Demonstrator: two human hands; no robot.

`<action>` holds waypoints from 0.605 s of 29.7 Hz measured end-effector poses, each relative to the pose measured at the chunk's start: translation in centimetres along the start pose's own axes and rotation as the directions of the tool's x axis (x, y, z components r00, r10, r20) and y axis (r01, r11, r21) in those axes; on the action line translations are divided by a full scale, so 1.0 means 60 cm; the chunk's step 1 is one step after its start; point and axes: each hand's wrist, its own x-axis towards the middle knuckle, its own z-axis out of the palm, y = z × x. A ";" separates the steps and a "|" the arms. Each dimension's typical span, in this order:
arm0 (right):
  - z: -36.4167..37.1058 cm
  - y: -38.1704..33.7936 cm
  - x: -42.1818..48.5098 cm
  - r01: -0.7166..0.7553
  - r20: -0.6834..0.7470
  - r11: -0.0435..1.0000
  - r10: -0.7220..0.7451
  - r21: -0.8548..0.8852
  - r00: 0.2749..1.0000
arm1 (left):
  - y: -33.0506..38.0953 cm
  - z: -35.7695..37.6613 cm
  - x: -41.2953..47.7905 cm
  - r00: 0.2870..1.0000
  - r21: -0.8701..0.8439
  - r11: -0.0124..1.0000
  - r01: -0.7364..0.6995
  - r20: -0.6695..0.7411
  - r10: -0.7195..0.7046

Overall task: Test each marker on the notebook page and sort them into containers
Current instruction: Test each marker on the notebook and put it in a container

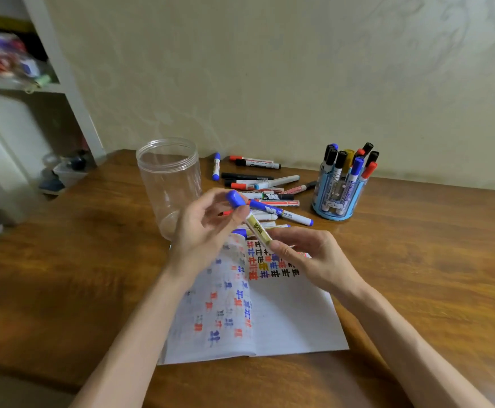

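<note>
Both hands hold one blue-capped marker (257,228) above the top of the open notebook (284,316). My left hand (205,228) pinches its blue cap (236,199) end. My right hand (311,254) grips the white barrel's lower end. The cap looks seated on the marker. The notebook pages carry rows of red, blue, black and yellowish test marks. A pile of loose markers (265,188) lies behind the hands. An empty clear plastic jar (168,184) stands to the left. A blue pen holder (339,192) with several markers stands to the right.
The wooden table (431,260) runs back to a pale wall. A white shelf unit (19,83) with clutter stands at the far left, beyond the table's left edge. A single blue marker (216,166) lies apart, just right of the jar.
</note>
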 end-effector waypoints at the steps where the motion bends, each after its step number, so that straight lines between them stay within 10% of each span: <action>1: 0.004 0.000 0.009 0.005 -0.012 1.000 -0.005 -0.014 1.000 | 0.010 -0.010 0.007 0.998 -0.001 0.999 -0.035 -0.045 0.034; 11: 0.056 0.010 0.084 0.058 -0.240 0.994 -0.078 -0.090 0.968 | 0.116 -0.127 0.106 0.831 0.176 0.905 -0.388 -0.358 0.426; 18: 0.064 0.026 0.075 0.025 -0.259 0.985 -0.068 -0.169 0.964 | 0.080 -0.147 0.130 0.841 0.423 0.855 -0.301 -0.306 0.447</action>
